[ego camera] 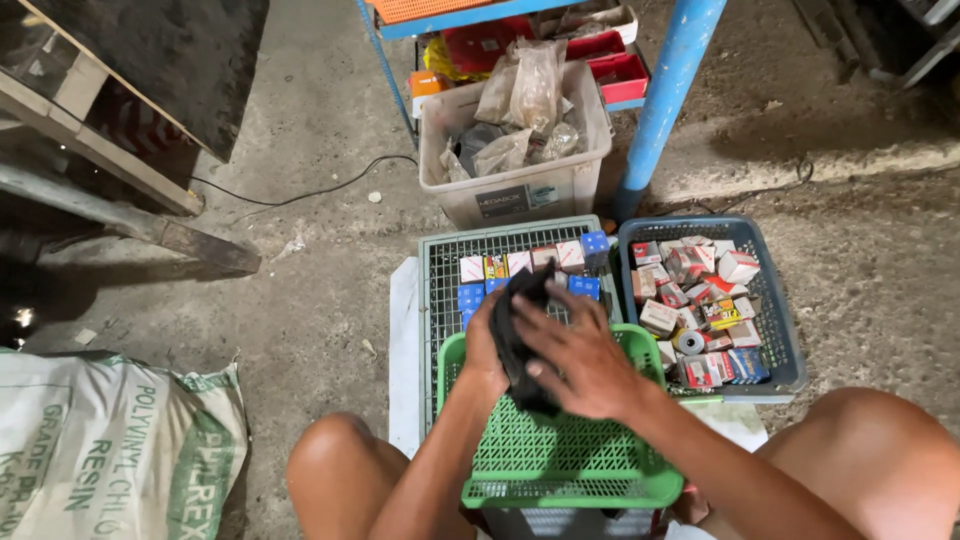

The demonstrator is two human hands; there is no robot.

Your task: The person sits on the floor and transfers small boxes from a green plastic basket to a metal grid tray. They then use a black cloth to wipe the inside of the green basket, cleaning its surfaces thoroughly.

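Observation:
Both my hands hold a dark cloth [522,325] above a green plastic basket [570,465] that sits between my knees. My left hand [483,345] grips the cloth from the left side. My right hand [580,355] lies over it from the right, fingers spread across the fabric. The cloth hangs upright, and whatever is inside it is hidden.
A grey-green crate [440,300] with a few small boxes lies just beyond the green basket. A blue basket [775,320] full of small boxes stands to the right. Farther off are a beige bin [520,190] of plastic bags, a blue pole [665,90] and a white sack [110,450] at left.

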